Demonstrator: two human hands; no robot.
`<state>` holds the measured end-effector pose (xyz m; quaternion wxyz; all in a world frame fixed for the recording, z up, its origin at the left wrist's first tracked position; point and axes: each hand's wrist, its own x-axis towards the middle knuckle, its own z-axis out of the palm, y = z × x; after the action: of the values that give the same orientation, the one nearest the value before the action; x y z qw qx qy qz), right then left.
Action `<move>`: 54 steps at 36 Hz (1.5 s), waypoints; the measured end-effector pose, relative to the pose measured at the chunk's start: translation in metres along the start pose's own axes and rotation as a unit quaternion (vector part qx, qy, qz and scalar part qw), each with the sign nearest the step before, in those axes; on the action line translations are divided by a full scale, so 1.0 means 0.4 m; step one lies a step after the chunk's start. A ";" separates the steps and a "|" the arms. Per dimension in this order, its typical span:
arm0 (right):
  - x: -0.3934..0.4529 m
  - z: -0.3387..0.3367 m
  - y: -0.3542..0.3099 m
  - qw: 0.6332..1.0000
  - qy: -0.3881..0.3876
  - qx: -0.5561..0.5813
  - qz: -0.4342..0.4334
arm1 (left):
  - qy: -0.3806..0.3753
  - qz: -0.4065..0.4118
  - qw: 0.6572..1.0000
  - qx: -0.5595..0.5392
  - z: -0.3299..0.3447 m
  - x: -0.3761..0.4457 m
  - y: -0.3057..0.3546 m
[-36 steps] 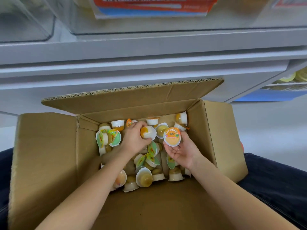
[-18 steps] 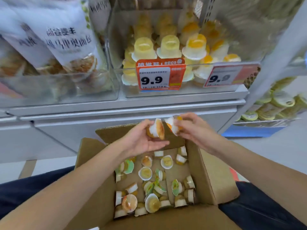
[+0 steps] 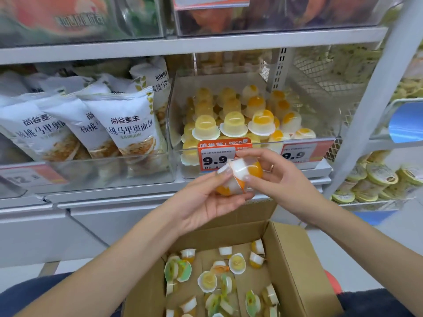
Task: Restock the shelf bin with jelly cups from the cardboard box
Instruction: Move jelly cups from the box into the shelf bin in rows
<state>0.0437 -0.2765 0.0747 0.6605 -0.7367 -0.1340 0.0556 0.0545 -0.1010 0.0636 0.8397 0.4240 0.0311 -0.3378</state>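
Both hands had risen from the box (image 3: pixel 297 259) — left (image 3: pixel 206 202) and right (image 3: pixel 274 177) each grasping a cup (image 3: pixel 242 175) — nearly at the bin (image 3: pixel 254 143), ready to load.

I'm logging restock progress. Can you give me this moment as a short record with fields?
left hand: palm up, holds a jelly cup
right hand: grip on a second cup, pressed against the first
position: both cups in front of the bin, not yet inside
bin: many cups stacked upside down
box: open, loose cups on its floor
price tag: 9.9
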 end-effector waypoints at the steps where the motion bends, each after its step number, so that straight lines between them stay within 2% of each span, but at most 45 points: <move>1: 0.004 -0.006 -0.001 1.000 -0.012 -0.008 0.001 | 0.005 0.003 1.000 0.004 0.004 -0.001 0.002; 7: 0.010 -0.041 0.007 0.983 -0.133 -0.124 -0.002 | 0.012 -0.028 0.999 0.011 0.005 -0.010 -0.018; 12: 0.014 -0.066 0.002 0.971 -0.204 -0.123 0.021 | 0.013 -0.053 0.998 -0.034 0.006 -0.006 -0.034; 14: 0.013 -0.062 0.010 0.972 -0.193 -0.135 0.019 | 0.006 -0.058 0.998 -0.031 0.005 -0.006 -0.032; 18: 0.017 -0.050 0.018 0.980 -0.110 -0.165 0.005 | -0.008 -0.065 0.998 -0.014 0.005 -0.002 -0.028; 27: 0.016 -0.048 0.016 0.981 -0.072 -0.179 0.003 | -0.022 -0.064 0.998 0.002 0.001 0.000 -0.026; 30: 0.020 -0.056 0.010 0.982 -0.064 -0.175 0.004 | -0.029 -0.081 0.993 0.076 0.007 -0.003 -0.014; 32: 0.029 -0.079 -0.007 0.981 -0.024 -0.194 -0.003 | -0.036 -0.090 0.972 0.216 0.012 -0.007 0.004; 34: 0.046 -0.123 -0.037 0.979 0.056 -0.194 -0.001 | 0.004 -0.057 0.909 0.413 0.007 -0.008 0.021; 36: 0.075 -0.175 -0.080 0.969 0.131 -0.211 -0.004 | 0.077 0.007 0.840 0.537 -0.008 0.000 0.034; 37: 0.096 -0.200 -0.101 0.958 0.153 -0.244 -0.011 | 0.109 0.032 0.819 0.563 -0.017 0.007 0.040; 41: 0.213 -0.276 -0.150 0.906 0.177 -0.384 -0.016 | 0.182 0.085 0.783 0.589 -0.047 0.039 0.068; 45: 0.346 -0.330 -0.139 0.876 0.186 -0.445 0.008 | 0.205 0.116 0.727 0.645 -0.054 0.052 0.079; 48: 0.423 -0.348 -0.123 0.889 0.167 -0.427 0.011 | 0.195 0.130 0.710 0.664 -0.061 0.053 0.077; 51: 0.487 -0.370 -0.114 0.864 0.129 -0.486 0.034 | 0.187 0.141 0.707 0.667 -0.069 0.058 0.084; 54: 0.545 -0.398 -0.095 0.856 0.087 -0.505 0.069 | 0.182 0.138 0.730 0.645 -0.079 0.061 0.102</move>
<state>0.2889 -0.3663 0.1523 0.2007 -0.9783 -0.0339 -0.0387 0.1051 -0.0741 0.0634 0.3805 0.9163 -0.1013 -0.0734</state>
